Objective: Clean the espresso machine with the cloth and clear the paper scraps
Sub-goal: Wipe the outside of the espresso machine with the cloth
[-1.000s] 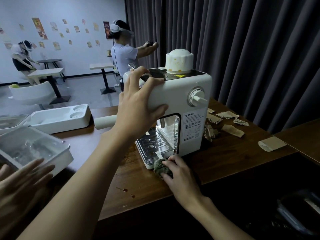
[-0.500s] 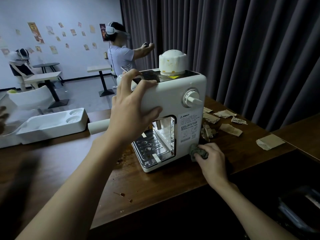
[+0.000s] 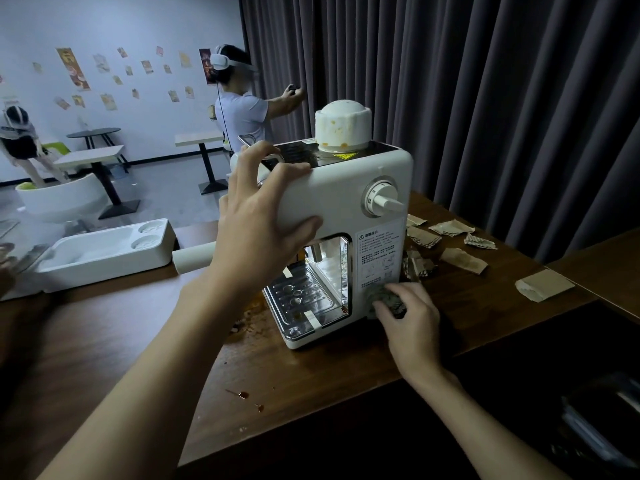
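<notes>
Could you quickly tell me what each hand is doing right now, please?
Left hand: grips the espresso machine at its top edge.
Right hand: holds the cloth, pressed against the machine's lower side.

Dark pleated curtain (image 3: 485, 98) right; pale wall (image 3: 138, 26) with posters (image 3: 73, 69) left; small café tables (image 3: 90, 156) on grey floor (image 3: 166, 206).

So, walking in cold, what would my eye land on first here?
Probably the white espresso machine in the middle of the wooden table, its top gripped by the left hand while the right hand holds a cloth against its lower side. Next, the torn paper scraps scattered on the table behind it, to the right.
</notes>
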